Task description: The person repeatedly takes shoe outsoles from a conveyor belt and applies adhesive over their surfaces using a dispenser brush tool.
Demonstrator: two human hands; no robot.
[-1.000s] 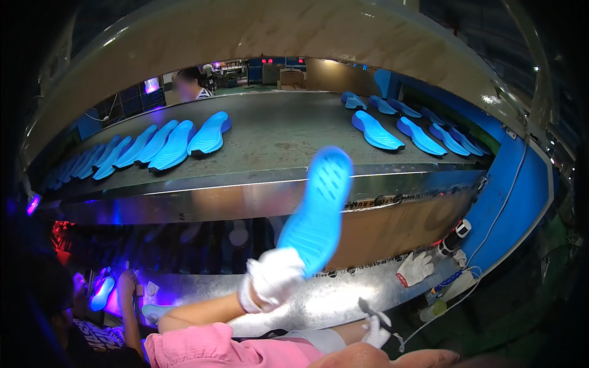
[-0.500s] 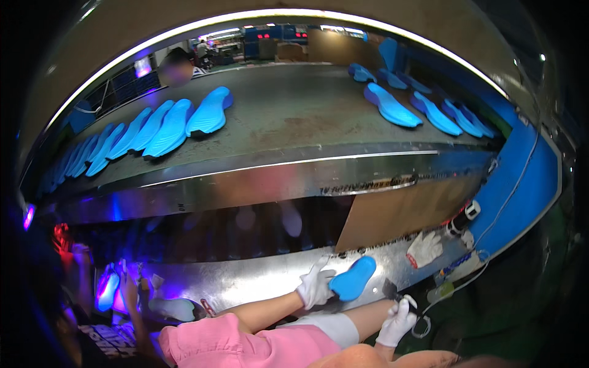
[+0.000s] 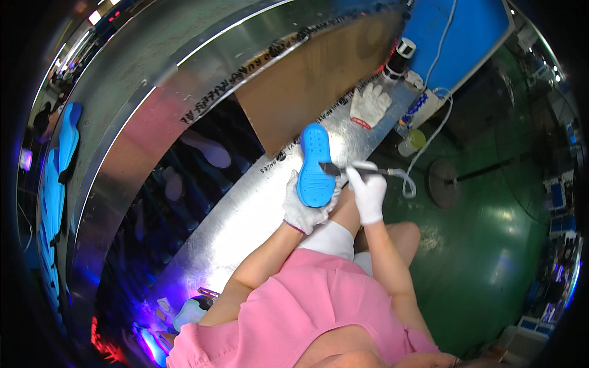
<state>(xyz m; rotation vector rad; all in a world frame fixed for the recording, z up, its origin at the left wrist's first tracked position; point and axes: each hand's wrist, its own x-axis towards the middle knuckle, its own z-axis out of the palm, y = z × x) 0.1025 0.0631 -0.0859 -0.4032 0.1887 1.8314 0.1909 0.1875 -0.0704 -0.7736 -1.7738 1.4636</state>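
Observation:
My left hand, in a white glove, grips a blue shoe sole from below, tread side facing me. My right hand, also gloved in white, holds a thin metal tool with a white hose trailing from its back end. The tool's dark tip touches the right edge of the sole near its middle. Both hands hover over a shiny metal ledge in front of my lap.
A spare white glove lies on the ledge further along, near a small bottle and a blue panel. Several blue soles lie on the conveyor at far left. A brown board leans behind the ledge. Green floor lies to the right.
The view has swung down and tilted. My left hand brought the blue sole down from above the conveyor to my lap, and the right hand's tool has reached the sole's edge.

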